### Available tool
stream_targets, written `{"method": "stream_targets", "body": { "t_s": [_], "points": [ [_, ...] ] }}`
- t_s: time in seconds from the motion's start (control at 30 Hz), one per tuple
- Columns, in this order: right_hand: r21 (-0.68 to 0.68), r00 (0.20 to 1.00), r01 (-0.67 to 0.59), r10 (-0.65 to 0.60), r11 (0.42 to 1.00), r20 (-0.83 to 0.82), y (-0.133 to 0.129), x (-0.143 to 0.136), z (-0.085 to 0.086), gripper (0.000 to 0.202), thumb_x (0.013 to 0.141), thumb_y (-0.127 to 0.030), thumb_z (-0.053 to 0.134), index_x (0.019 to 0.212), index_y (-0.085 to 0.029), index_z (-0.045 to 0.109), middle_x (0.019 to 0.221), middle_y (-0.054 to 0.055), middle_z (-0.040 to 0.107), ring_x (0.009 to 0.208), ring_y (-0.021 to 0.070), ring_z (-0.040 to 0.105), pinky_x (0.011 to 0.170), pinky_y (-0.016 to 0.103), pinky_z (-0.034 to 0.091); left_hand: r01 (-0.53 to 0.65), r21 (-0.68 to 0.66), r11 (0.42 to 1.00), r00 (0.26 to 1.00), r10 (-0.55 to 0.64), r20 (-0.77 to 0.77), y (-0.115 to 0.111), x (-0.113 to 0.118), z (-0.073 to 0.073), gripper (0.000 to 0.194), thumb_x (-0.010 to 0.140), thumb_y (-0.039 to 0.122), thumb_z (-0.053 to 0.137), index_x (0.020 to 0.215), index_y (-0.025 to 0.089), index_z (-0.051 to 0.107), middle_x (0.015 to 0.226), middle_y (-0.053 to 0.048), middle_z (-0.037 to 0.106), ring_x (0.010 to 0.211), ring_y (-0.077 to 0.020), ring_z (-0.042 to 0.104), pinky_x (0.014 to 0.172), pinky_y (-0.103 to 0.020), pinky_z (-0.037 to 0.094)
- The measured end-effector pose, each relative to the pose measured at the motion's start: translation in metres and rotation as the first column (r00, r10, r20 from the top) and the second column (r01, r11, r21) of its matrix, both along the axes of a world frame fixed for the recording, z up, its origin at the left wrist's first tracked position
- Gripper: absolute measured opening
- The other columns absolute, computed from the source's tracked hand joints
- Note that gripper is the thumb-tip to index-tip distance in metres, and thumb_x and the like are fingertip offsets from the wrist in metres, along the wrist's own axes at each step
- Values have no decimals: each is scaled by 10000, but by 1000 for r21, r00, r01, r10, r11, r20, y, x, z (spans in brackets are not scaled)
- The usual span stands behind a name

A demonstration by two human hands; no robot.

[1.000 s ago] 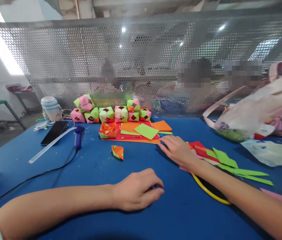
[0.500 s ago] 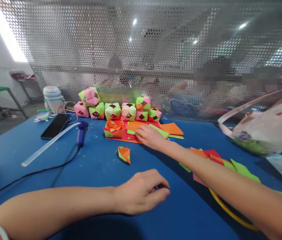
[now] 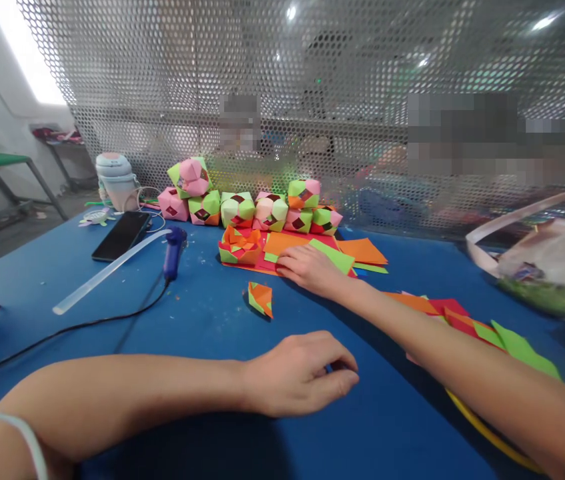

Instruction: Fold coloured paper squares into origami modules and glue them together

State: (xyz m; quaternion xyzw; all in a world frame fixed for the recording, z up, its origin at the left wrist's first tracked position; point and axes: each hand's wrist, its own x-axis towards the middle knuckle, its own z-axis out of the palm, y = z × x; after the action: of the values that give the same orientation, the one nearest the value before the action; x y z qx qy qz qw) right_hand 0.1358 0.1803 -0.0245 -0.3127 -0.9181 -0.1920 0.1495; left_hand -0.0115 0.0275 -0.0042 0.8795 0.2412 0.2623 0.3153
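Observation:
My right hand [image 3: 309, 268] reaches across to a pile of coloured paper, its fingers bent down and close together at a red sheet [image 3: 242, 269]. What the fingertips pinch, if anything, is hidden. Under and beside that hand lie an orange paper piece [image 3: 287, 241] and a green paper piece [image 3: 333, 255]. Closer to me, my left hand [image 3: 302, 375] rests on the blue table with fingers curled in and thumb near the index finger; nothing shows in it. A small folded orange-and-green paper unit [image 3: 261, 298] lies between the hands. An orange-and-green folded paper ring [image 3: 240, 247] sits on the red sheet's left end.
Several folded paper balls [image 3: 237, 210] line the perforated metal screen [image 3: 162, 80]. Left are a blue glue gun [image 3: 174, 253] with its glue stick and cord, a phone [image 3: 121, 236] and a cup [image 3: 116, 181]. More paper pieces [image 3: 462, 320] and a plastic bag [image 3: 547, 273] lie right.
The view has shifted, so the table things appear slightly further right and higher. My right hand stays at the paper pile, its fingers bent lower onto the red sheet. My left hand keeps its pose.

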Motion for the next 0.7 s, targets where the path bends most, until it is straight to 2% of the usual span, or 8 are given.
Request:
{"method": "stream_targets", "body": {
  "t_s": [0.13, 0.3, 0.4, 0.47, 0.57, 0.7],
  "points": [
    [2, 1000, -30, 30, 1000, -6, -2, -3, -1, 255, 915, -308, 436, 953, -160, 640, 952, 100, 634, 870, 204, 541, 729, 306, 322, 4, -15, 1000, 1000, -5, -22, 0, 0, 1, 208, 880, 233, 425, 942, 124, 591, 902, -65, 621, 791, -114, 580, 722, -187, 459],
    [-29, 999, -36, 36, 999, -18, -5, -9, 1, 261, 904, -245, 435, 785, -149, 646, 799, 89, 638, 763, 192, 525, 702, 308, 303, -11, -2, 1000, 1000, 11, -21, 0, 0, 1, 189, 874, 215, 438, 920, 122, 596, 882, -55, 621, 772, -105, 576, 701, -170, 455],
    [-50, 996, 6, -10, 999, -84, -7, -12, 2, 261, 891, -199, 423, 745, -138, 631, 752, 94, 630, 739, 192, 523, 695, 313, 297, -14, 33, 999, 1000, 14, -16, -1, 0, 1, 179, 874, 203, 440, 917, 117, 590, 868, -52, 618, 760, -101, 571, 693, -167, 454],
    [-73, 987, 48, -59, 996, -153, -8, -14, 2, 243, 875, -175, 428, 738, -131, 624, 751, 100, 630, 730, 194, 529, 686, 316, 298, -4, 91, 996, 1000, 6, -25, -2, -2, 0, 178, 875, 197, 436, 928, 110, 582, 866, -52, 615, 772, -104, 569, 700, -170, 455],
    [-142, 960, 84, -118, 986, -253, -7, -14, 2, 211, 853, -182, 464, 712, -144, 617, 746, 81, 640, 699, 185, 540, 664, 307, 314, 0, 246, 969, 994, 26, -105, -2, -6, -2, 203, 885, 224, 414, 972, 124, 567, 900, -54, 605, 820, -127, 566, 709, -200, 459],
    [-280, 904, 72, -181, 957, -386, -4, -10, 2, 211, 843, -272, 505, 701, -167, 621, 711, 41, 658, 637, 162, 561, 601, 273, 360, -22, 494, 869, 957, 161, -242, 2, -13, -6, 245, 898, 244, 350, 961, 151, 567, 933, -59, 587, 778, -157, 545, 675, -271, 448]
  ]
}}
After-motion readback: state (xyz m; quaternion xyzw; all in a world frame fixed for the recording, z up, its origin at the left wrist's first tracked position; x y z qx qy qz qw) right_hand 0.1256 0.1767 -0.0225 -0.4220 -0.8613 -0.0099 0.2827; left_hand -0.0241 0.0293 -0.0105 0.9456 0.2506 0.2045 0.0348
